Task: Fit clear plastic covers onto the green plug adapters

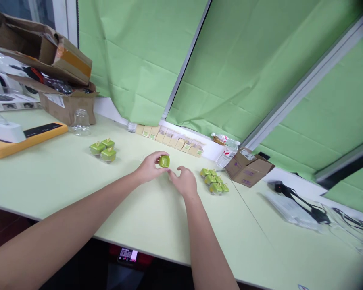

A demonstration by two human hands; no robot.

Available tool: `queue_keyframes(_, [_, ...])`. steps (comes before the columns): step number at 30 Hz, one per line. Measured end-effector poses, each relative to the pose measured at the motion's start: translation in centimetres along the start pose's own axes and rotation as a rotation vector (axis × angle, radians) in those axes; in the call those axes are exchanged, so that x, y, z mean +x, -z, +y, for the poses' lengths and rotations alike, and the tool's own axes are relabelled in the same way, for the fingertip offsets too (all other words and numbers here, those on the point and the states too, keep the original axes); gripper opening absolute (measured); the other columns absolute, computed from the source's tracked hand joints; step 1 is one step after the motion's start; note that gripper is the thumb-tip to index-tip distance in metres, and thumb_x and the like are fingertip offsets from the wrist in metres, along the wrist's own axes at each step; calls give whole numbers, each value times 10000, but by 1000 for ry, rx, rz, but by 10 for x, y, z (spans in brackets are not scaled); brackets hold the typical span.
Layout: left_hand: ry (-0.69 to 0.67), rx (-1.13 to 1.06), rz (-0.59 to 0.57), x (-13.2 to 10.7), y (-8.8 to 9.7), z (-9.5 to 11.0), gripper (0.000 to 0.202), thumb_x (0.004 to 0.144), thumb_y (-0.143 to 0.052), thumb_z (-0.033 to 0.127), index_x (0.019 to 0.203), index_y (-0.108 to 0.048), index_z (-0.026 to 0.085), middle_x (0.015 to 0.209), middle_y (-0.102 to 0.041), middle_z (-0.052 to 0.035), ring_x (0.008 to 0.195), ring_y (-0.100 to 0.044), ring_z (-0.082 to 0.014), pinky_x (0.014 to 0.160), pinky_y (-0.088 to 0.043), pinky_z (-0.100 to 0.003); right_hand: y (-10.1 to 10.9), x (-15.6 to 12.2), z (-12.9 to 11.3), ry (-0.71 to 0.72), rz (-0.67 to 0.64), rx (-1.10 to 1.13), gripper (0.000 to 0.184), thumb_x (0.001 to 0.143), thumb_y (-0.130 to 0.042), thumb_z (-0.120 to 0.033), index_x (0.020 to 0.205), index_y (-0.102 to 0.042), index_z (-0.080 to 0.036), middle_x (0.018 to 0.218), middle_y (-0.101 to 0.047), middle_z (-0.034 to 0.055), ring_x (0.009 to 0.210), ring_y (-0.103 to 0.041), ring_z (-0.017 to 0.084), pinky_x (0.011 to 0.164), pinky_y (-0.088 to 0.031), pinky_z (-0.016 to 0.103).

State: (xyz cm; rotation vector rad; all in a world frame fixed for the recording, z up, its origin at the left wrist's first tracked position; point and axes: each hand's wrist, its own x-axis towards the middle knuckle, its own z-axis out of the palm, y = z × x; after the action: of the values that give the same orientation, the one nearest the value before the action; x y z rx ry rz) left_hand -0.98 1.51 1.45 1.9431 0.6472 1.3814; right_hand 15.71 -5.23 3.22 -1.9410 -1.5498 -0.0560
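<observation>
Over the middle of the pale green table point(145, 219), the left hand point(151, 168) holds a small green-lidded container point(164, 161), its grip closed around the side with the thumb below and the fingers above. The container is tilted so that the top of its squarish green lid shows. The right hand point(185, 183) is just beside it, thumb and fingers bent and spread apart, its grip fairly wide with nothing visible between. Whether a fingertip touches the container or the left thumb, I cannot tell.

To the left on the table stand three lidded containers point(106, 153) grouped close together, with green tops over clear bodies. To the right, near the right forearm, stands a cluster of six similar containers point(211, 180), also closely packed. Behind the hands, a row of small tan boxes point(167, 137) runs along the foot of the wall, below the green curtains point(133, 60). Clear plastic bottles point(226, 155) lean or lie beside a cardboard box point(248, 167) on the right. At far left, a clear jar point(81, 121) stands near an orange case point(45, 135), in front of an open carton point(68, 106).
</observation>
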Motion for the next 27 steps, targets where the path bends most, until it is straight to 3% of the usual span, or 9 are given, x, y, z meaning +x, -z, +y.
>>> queue_keyframes(3, [-47,45,-32,0,2,3,428,738,-681,228,1160,-611,213,1176,-625,-69,1027,-613,-195,876,-531,-331,9,1,-11,67,178,236,306,836,-561,-481,851,-712,-215,882,-661,83,781,-594,199,725,-458,316])
queue_keyframes(9, [-121,81,-116,-4,-3,5,430,768,-605,146,1192,-619,209,1218,-632,-70,1047,-620,-191,851,-542,-304,-8,2,-19,104,-126,652,213,787,-594,-366,868,-729,-222,902,-721,29,842,-648,188,674,-505,270])
queue_keyframes(15, [-123,78,-213,-10,-10,6,545,770,-599,144,1310,-560,210,1320,-600,-78,1158,-588,-219,932,-531,-341,-15,5,-13,-102,-183,799,221,694,-651,-321,834,-715,-163,735,-712,31,626,-629,160,552,-496,258])
queue_keyframes(20, [-48,46,-219,-9,-7,1,651,746,-595,146,1383,-479,208,1352,-570,-103,1067,-636,-206,881,-542,-318,-8,7,-13,-182,-216,924,237,659,-715,-314,836,-728,-156,813,-728,53,696,-662,170,610,-556,278])
queue_keyframes(23, [31,44,-227,-7,-4,-2,526,757,-568,167,1282,-559,190,1178,-662,-95,872,-669,-172,751,-539,-279,-8,8,-12,-210,-175,950,237,646,-743,-308,830,-730,-159,860,-727,52,711,-663,162,644,-587,296])
queue_keyframes(25, [31,107,-240,-6,-2,-3,289,788,-531,195,1041,-670,175,912,-701,-43,744,-631,-147,681,-499,-253,-8,9,-10,-220,-168,947,239,640,-756,-307,825,-732,-156,854,-723,50,693,-657,150,639,-594,293])
queue_keyframes(27, [1,186,-244,-5,0,-3,184,807,-497,208,803,-676,163,696,-636,0,639,-555,-124,610,-436,-230,-9,9,-9,-222,-190,938,232,643,-760,-309,814,-731,-154,828,-716,46,662,-648,136,619,-591,280])
